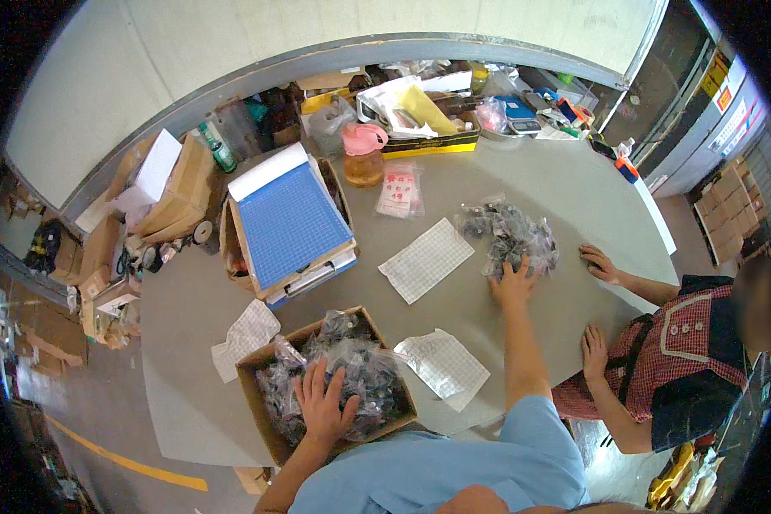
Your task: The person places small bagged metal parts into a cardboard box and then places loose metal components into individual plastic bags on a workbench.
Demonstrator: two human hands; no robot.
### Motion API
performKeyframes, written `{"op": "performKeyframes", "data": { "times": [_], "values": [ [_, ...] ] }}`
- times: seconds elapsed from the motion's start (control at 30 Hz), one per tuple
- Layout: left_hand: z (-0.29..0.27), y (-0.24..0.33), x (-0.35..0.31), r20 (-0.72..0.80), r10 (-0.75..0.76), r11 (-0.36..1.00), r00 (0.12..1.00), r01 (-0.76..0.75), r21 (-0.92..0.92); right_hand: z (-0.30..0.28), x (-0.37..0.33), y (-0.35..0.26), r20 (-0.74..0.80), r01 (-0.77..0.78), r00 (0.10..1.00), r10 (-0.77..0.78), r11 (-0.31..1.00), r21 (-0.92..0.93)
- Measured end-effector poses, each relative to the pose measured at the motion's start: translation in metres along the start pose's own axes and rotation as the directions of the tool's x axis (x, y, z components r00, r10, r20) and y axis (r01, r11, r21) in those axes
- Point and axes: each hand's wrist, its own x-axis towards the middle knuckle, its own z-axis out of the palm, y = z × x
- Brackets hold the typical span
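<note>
Head view, left hand: your left hand (321, 403) lies spread, fingers open, on clear plastic bags of dark parts (351, 368) in the near brown cardboard box (261, 411).
Head view, right hand: your right hand (514, 284), flat and open, presses the far right clear bag of dark parts (510, 236) on the grey desk (188, 300).
Beside: white gridded paper sheet (426, 259) lies just left.

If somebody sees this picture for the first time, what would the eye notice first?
Probably the blue gridded board lying tilted on a box at the table's middle. Next, the left hand pressed into a cardboard box of clear bagged parts, and the right hand on a pile of bags farther out.
</note>
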Motion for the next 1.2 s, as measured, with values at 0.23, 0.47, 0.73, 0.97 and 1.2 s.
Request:
{"op": "performKeyframes", "data": {
  "times": [0.23,0.47,0.73,0.97,1.2],
  "values": [
    [0.001,0.004,0.003,-0.017,0.008,1.0,1.0,-0.007,0.029,0.099,-0.029,0.034,-0.288,0.299,0.918,-0.274,0.953,0.047],
    [0.002,0.002,0.004,-0.041,0.043,0.999,0.998,-0.042,0.014,0.1,-0.085,0.048,-0.272,0.214,0.962,0.01,0.59,0.778],
    [0.011,0.005,0.006,-0.491,0.151,0.934,0.858,-0.286,-0.212,-0.056,-0.159,-0.055,-0.415,0.398,0.577,-0.704,-0.202,0.895],
    [-0.019,0.012,0.017,0.048,0.074,0.997,0.996,-0.075,0.028,0.011,0.019,-0.005,-0.241,0.316,0.944,-0.224,0.819,0.478],
    [-0.009,0.008,0.016,-0.003,0.021,0.999,1.0,-0.021,-0.03,0.005,0.01,-0.006,0.368,0.247,0.901,-0.229,0.969,-0.002]
  ]
}}
